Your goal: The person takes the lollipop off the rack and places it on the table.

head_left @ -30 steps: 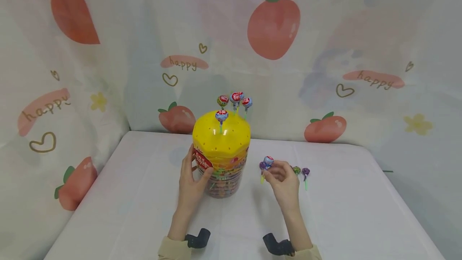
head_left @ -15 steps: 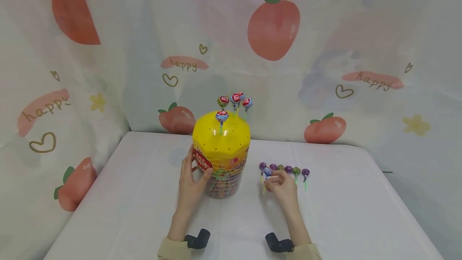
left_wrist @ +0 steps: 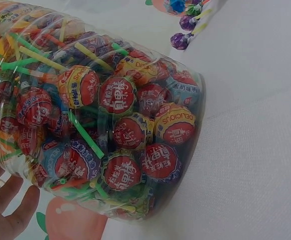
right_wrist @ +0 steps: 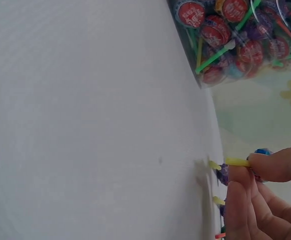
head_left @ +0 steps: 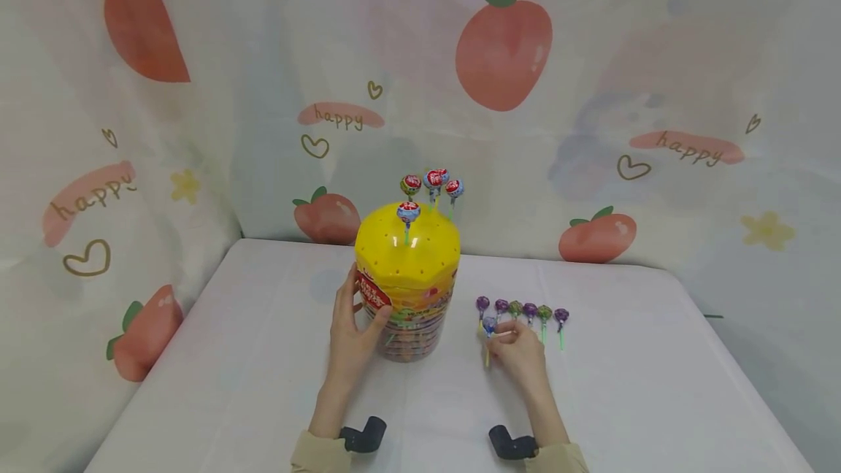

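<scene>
R hand point(head_left: 522, 356) pinches the blue lolly point(head_left: 489, 324), stick point(head_left: 488, 359) pointing down, right of the big tub point(head_left: 410, 331), which L hand point(head_left: 351, 338) holds w/ thumb & fingers round it.

Beige sleeves point(head_left: 320, 452), black bent wrist pieces point(head_left: 366, 435)

In the head view, some fingers of my left hand point(head_left: 351, 338) are partly hidden behind the candy jar point(head_left: 412, 338), whose small label print point(head_left: 420, 306) I cannot read. In the right wrist view, my right hand point(right_wrist: 265, 197), cut off by the edge, mostly covers the blue lollipop point(right_wrist: 263, 151).
</scene>
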The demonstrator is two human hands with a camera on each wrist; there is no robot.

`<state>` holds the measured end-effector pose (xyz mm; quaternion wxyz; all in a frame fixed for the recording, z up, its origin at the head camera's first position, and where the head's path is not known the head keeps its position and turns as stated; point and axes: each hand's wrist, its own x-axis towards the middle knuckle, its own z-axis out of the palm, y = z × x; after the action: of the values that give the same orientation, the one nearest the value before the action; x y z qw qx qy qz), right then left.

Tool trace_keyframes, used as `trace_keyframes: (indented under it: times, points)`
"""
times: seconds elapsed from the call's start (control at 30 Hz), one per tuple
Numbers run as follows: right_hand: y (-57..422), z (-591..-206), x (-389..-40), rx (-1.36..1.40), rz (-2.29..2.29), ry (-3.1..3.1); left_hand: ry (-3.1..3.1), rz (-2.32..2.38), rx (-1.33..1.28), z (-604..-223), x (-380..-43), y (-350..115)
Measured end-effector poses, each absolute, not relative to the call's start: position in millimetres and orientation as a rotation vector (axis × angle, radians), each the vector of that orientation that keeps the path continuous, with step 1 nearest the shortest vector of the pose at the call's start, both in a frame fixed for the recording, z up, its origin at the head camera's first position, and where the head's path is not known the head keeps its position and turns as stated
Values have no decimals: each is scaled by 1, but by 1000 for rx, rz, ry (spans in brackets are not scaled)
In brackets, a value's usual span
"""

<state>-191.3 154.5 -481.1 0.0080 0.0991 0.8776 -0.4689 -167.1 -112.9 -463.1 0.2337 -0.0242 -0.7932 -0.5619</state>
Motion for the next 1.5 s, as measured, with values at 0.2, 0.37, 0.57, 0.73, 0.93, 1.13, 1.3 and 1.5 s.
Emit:
trace_keyframes:
  times: [0.2, 0.37, 0.57, 0.73, 0.93, 1.13, 1.3, 1.5]
  points:
    - [152, -489, -191, 319, -1480, 2714, -2183, -1541, -53, -463, -167, -112]
    - [150, -491, -190, 336, -1472, 2712, -2180, -1542, -60, -464, -167, -112]
    - [151, -491, -189, 297, -1424, 2755, -2180, -1533, -67, -466, -168, -112]
    - [151, -490, -187, 240, -1340, 2791, -2178, -1529, -73, -466, -168, -112]
    - [149, -487, -185, 222, -1262, 2813, -2171, -1532, -79, -465, -167, -112]
    - [147, -485, -184, 173, -1167, 2865, -2173, -1531, -76, -465, -167, -112]
    - [146, -483, -184, 182, -1138, 2864, -2170, -1529, -73, -463, -167, -112]
    - [149, -482, -184, 187, -1140, 2860, -2175, -1527, -64, -463, -167, -112]
